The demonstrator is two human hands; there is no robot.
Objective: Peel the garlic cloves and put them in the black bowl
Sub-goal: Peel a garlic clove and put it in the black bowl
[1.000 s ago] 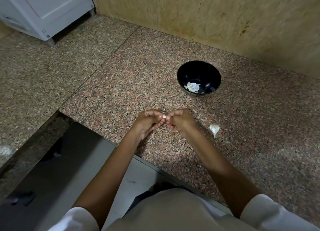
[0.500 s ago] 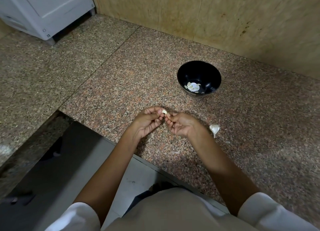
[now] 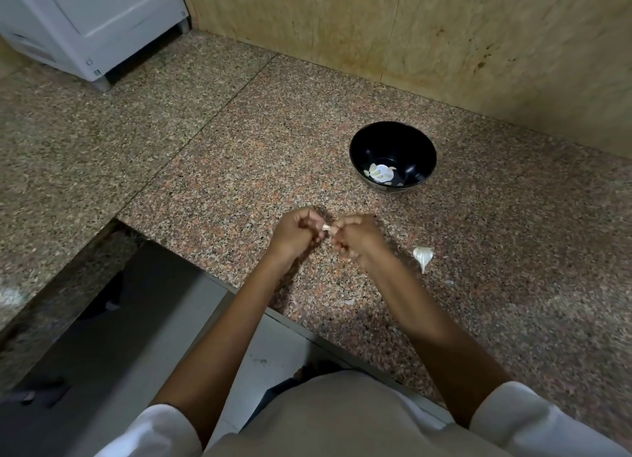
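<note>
Both hands meet over the granite counter (image 3: 239,183): left hand (image 3: 295,232) and right hand (image 3: 357,237), fingers curled, pinch 1 small garlic clove (image 3: 326,227) between their fingertips. At 1 o'clock from the hands, well apart, stands the black bowl (image 3: 412,147), upright, with several peeled cloves (image 3: 379,173) lying on its bottom. At 3 o'clock, near the right hand, a white garlic bulb piece (image 3: 423,255) lies on the counter. A white appliance (image 3: 102,22) stands at 10 o'clock, beside the tan wall (image 3: 444,29).

No legible txt, labels, brands or nos. anywhere — bowl (image 3: 412,148), counter (image 3: 239,183), wall (image 3: 444,29), white cabinet (image 3: 102,18) — all plain, unmarked.
</note>
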